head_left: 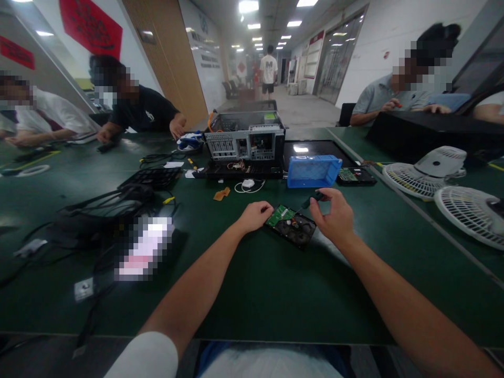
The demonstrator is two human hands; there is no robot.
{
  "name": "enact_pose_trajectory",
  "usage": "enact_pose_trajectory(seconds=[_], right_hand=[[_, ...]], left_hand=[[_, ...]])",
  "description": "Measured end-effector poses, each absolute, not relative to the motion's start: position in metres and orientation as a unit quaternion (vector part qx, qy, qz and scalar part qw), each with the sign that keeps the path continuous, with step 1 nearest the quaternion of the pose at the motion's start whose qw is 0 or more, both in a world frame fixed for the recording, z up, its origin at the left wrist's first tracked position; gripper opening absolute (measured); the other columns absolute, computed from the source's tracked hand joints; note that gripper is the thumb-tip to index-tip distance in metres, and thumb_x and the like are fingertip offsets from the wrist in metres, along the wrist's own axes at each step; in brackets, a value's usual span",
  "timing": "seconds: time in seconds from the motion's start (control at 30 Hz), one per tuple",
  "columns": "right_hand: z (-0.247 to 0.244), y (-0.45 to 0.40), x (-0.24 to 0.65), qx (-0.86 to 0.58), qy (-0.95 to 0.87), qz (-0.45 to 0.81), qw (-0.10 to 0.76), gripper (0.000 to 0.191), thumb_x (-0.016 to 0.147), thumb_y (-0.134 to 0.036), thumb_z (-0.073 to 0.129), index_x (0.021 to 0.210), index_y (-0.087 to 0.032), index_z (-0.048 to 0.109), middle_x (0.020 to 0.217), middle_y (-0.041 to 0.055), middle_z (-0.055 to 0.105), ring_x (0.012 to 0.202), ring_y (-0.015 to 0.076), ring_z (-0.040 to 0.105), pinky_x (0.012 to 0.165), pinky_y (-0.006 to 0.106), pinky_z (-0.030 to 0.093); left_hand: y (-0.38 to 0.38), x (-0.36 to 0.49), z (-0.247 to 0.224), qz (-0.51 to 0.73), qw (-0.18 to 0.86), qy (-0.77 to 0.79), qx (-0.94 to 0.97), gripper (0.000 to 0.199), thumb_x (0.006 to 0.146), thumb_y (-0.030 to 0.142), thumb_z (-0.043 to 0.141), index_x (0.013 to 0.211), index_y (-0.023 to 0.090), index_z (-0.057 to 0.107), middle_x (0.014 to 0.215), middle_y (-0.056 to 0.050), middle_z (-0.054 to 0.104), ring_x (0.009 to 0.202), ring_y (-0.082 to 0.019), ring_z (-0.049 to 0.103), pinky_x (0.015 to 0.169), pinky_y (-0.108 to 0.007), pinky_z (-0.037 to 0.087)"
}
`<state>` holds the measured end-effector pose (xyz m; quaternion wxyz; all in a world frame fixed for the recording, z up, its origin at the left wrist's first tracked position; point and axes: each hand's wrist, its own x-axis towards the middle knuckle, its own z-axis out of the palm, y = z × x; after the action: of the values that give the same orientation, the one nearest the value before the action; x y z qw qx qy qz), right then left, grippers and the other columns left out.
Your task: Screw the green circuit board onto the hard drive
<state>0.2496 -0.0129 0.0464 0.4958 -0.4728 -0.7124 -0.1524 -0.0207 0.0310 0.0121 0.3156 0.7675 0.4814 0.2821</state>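
Note:
A hard drive (293,227) with a green circuit board lies on the green table (244,304) in front of me. At its left corner, my left hand (255,216) has its fingers closed on the edge of the drive. My right hand (333,215) grips the dark handle of a screwdriver (311,200). The screwdriver's thin shaft slants down to the left, with its tip at the circuit board. Just beyond the drive is a blue plastic box (314,172), and a second hard drive (356,176) lies right of that box.
An opened computer case (244,142) stands behind, near orange pieces (221,194) and a white cable (249,185). Black cables (102,210) and a blurred phone (145,249) lie left. White fans (429,168) are at right. People sit across the table on both sides.

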Motion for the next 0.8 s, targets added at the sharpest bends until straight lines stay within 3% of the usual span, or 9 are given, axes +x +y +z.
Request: enact_pose_trajectory(seconds=[0.5,0.8], right_hand=[[0.0527,-0.0156,0.2472,-0.423,-0.746,-0.145,0.494,0.042,0.092,-0.027,0.065,0.132,-0.023,0.056,0.1,0.0077,0.066,0.086,0.023,0.064,0.082,0.043,0.058],[0.0452,-0.0134,0.2448,-0.452,-0.714,-0.143,0.515,0.039,0.09,-0.035,0.071,0.124,-0.022,0.054,0.093,0.0042,0.061,0.081,0.0209,0.063,0.077,0.04,0.057]], left_hand=[[0.0332,-0.0195,0.0065,0.287,0.309,0.489,0.763,0.024,0.095,0.036,0.056,0.094,0.018,0.073,0.086,-0.003,0.072,0.069,-0.015,0.062,0.064,-0.024,0.047],[0.0348,-0.0201,0.0059,0.291,0.3,0.483,0.77,0.024,0.094,0.035,0.056,0.095,0.019,0.074,0.088,-0.002,0.072,0.075,-0.016,0.064,0.066,-0.025,0.047]])
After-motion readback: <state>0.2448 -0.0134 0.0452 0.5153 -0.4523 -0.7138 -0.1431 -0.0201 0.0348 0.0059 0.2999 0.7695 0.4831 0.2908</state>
